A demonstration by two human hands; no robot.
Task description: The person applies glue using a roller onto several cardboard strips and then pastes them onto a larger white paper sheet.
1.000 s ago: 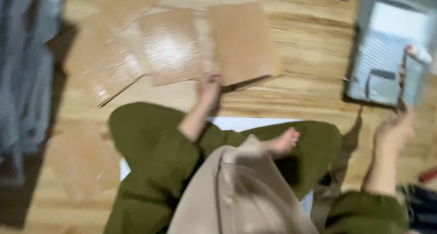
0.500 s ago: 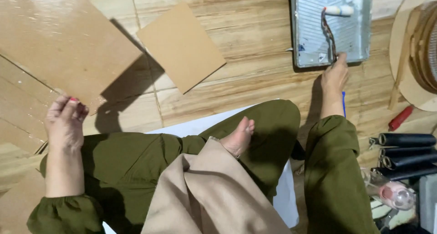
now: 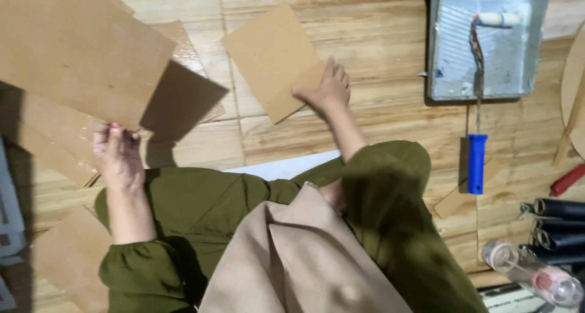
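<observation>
My left hand [image 3: 117, 154] grips the lower edge of a large brown board [image 3: 73, 51] and holds it lifted above the wooden floor, where it casts a dark shadow. My right hand [image 3: 326, 88] rests with fingers spread on the corner of a smaller brown square board [image 3: 271, 57] lying flat on the floor. I sit cross-legged in olive-green clothes with a beige cloth over my lap. A paint roller [image 3: 476, 87] with a blue handle lies with its head in a grey paint tray [image 3: 536, 51] at the upper right.
More brown boards [image 3: 67, 252] lie on the floor at the left. A white sheet [image 3: 286, 165] shows under my legs. Black rolls [image 3: 557, 224], a clear plastic bottle [image 3: 536, 276] and a red tool [image 3: 568, 180] sit at the right edge.
My right hand let go of the roller handle and moved left onto the small square board. My left hand raised the large board higher. The view shifted right.
</observation>
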